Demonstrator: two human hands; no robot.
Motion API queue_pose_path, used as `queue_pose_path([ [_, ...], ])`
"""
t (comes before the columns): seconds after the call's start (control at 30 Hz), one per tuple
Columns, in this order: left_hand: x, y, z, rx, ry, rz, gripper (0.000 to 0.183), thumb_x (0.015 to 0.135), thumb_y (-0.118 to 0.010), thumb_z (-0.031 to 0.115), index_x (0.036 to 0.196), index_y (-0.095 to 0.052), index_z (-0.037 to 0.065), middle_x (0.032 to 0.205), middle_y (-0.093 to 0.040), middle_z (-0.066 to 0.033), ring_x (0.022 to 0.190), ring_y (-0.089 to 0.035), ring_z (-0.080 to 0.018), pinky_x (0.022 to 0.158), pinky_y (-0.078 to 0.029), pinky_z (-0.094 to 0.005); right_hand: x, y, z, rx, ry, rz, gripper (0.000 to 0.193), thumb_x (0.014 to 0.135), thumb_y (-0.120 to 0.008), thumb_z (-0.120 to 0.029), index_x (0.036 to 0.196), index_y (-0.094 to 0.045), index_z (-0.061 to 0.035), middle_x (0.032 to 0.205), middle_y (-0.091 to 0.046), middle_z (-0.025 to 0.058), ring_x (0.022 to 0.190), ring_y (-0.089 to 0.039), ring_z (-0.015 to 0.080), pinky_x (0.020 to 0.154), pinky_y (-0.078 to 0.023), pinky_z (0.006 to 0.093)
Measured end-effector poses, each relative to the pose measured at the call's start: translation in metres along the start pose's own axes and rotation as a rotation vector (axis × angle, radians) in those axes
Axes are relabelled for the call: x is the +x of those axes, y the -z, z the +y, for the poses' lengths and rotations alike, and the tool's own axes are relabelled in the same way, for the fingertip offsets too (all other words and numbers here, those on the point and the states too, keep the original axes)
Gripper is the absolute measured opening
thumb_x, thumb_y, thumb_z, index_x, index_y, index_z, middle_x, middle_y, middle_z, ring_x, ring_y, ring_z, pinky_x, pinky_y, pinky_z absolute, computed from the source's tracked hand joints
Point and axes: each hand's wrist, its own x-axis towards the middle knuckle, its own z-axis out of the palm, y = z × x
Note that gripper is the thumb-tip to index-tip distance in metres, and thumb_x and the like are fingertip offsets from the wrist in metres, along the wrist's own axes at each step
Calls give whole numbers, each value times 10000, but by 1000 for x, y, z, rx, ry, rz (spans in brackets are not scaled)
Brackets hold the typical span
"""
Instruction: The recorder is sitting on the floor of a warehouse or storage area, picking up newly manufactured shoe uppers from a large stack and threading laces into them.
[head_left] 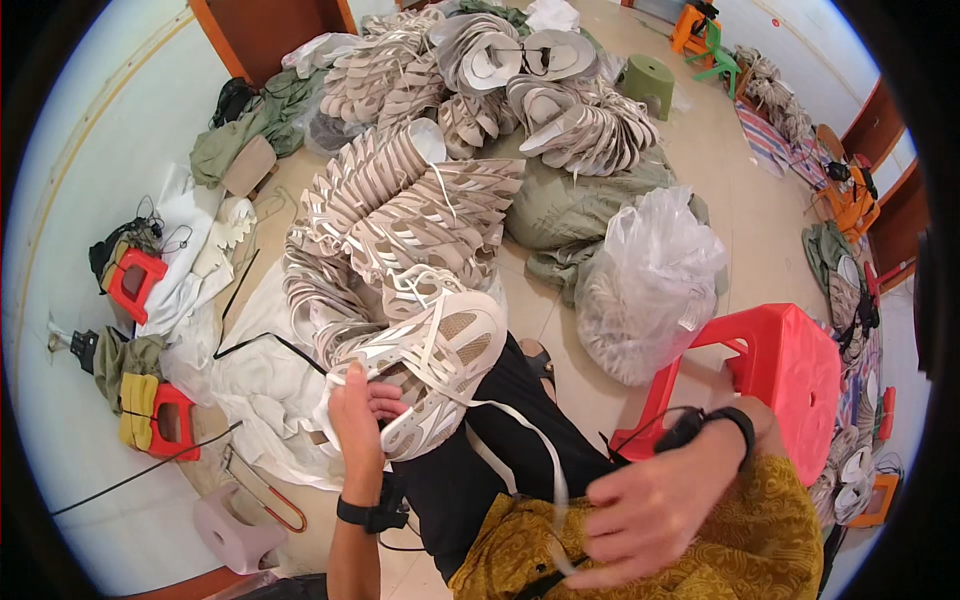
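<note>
My left hand [358, 412] grips a beige and white sneaker upper [468, 345] by its opening, with the fingers inside and the toe tilted away to the right. White lace crosses the front of the upper in several rows. A long loose end of the shoelace [540, 428] runs over my dark trousers toward my right hand [648, 505]. That hand is low over my lap, its fingers closed around the lace, slightly blurred. Just beyond the upper lies a big stack of similar sneaker uppers [400, 200], nested in rows.
A red plastic stool [800, 390] stands at my right, behind a clear plastic bag [650, 290] of uppers. More bundled uppers [590, 125] lie on green sacks [560, 215] farther off. A pink stool [235, 530] and a red stool [175, 420] stand along the left wall.
</note>
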Motion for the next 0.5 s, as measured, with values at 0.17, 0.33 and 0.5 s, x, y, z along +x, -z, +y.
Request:
queue_pose_path([
  [0.17,-27,-8,2,39,-104,-99,534,952,-392,355,760,-561,-114,650,-603,-157,488,-592,-199,483,-477,-269,13,-14,79,-262,-265,417,179,712,-586,-108,881,-612,-53,751,-534,46,680,-535,196,550,-398,300],
  [0.33,-46,-7,-3,30,-173,-101,492,955,-390,299,775,-558,-127,679,-621,-170,511,-609,-211,506,-481,-270,5,-61,161,-571,-428,391,150,667,-579,-114,809,-585,-65,772,-546,44,801,-540,196,680,-405,311],
  [0.5,-55,-9,-3,31,-177,-88,458,953,-383,277,835,-547,-134,718,-626,-183,537,-619,-223,526,-489,-292,4,-62,161,-704,-373,355,116,612,-563,-157,670,-532,-61,678,-479,34,737,-494,189,652,-376,314],
])
